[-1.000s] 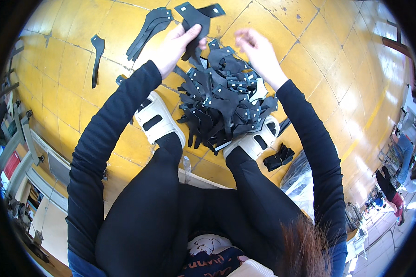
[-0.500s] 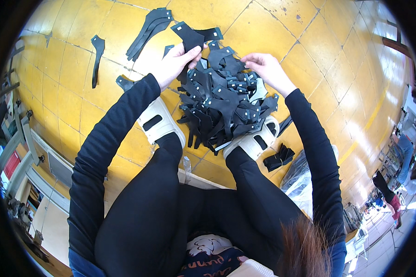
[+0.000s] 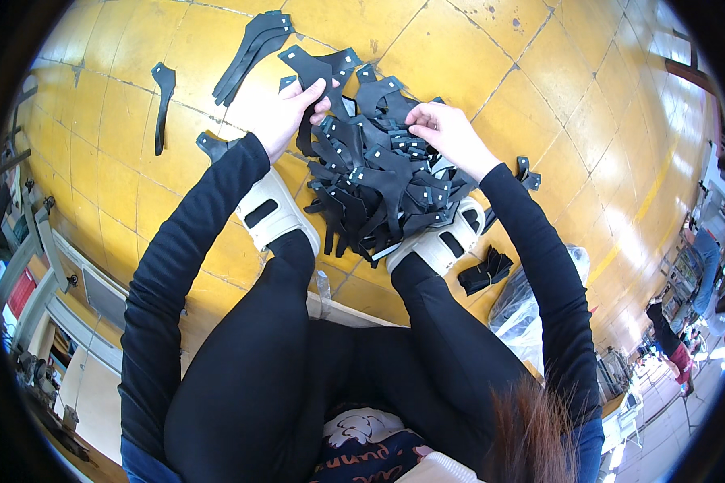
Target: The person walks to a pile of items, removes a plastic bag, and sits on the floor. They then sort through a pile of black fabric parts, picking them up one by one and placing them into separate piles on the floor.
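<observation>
My left hand (image 3: pixel 286 119) is closed on a flat black Y-shaped cut piece (image 3: pixel 304 68) with small pale labels at its ends. The piece is held over the far left edge of a heap of similar black pieces (image 3: pixel 383 179). My right hand (image 3: pixel 449 135) is above the heap's far right side, thumb and fingers drawn together in a pinch. A dark piece (image 3: pixel 397 106) lies by its fingertips; whether they grip it I cannot make out. The heap lies on the floor between my two white sandals (image 3: pixel 275 211).
On the yellow tiled floor (image 3: pixel 475 64) lie a fanned stack of black pieces (image 3: pixel 254 52) and a single strip (image 3: pixel 164 105). Near my right foot are a folded black bundle (image 3: pixel 485 271) and a clear plastic bag (image 3: pixel 532 310). A metal frame (image 3: pixel 48 266) stands at left.
Both hands have shifted slightly left in the picture. My right hand is a little lower over the heap, its fingers more drawn in. The left still holds the same piece.
</observation>
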A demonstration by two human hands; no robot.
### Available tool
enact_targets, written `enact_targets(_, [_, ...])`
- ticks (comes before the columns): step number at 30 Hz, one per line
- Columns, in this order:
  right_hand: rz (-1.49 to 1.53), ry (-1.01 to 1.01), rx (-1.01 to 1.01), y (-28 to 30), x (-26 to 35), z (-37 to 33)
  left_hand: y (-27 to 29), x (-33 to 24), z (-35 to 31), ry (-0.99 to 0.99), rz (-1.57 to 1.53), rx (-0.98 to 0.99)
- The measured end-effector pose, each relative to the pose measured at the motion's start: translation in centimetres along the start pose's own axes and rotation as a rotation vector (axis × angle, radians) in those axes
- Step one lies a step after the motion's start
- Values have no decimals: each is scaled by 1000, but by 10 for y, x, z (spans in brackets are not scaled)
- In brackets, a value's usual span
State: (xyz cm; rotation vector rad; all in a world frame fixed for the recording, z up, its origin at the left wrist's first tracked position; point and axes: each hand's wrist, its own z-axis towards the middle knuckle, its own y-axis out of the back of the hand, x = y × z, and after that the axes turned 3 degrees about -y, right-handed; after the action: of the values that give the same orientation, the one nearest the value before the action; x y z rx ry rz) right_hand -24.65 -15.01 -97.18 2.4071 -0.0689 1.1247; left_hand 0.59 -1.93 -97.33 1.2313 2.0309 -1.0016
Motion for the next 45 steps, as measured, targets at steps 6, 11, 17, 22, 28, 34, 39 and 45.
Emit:
enact_targets(6, [-204, 165, 49, -6, 4, -4, 2, 6, -1, 20, 16, -4])
enact_targets(11, [-185, 240, 8, -15, 0, -6, -1, 7, -2, 24, 25, 2])
enact_targets(17, [-176, 86, 106, -5, 13, -5, -6, 0, -4, 17, 37, 3])
enact_targets(22, [-34, -6, 38, 10, 25, -8, -10, 0, 0, 25, 33, 25])
enact_targets(28, [56, 219, 7, 55, 68, 0, -25, -7, -5, -64, 124, 107])
enact_targets(34, [2, 504, -124, 57, 113, 20, -63, -24, 1, -182, 64, 306])
enact_targets(39, [269, 329, -207, 54, 124, 20, -46, -26, 7, -146, 259, 293])
enact_targets(45, [-179, 119, -46, 35, 12, 15, -8, -26, -3, -82, 93, 35])
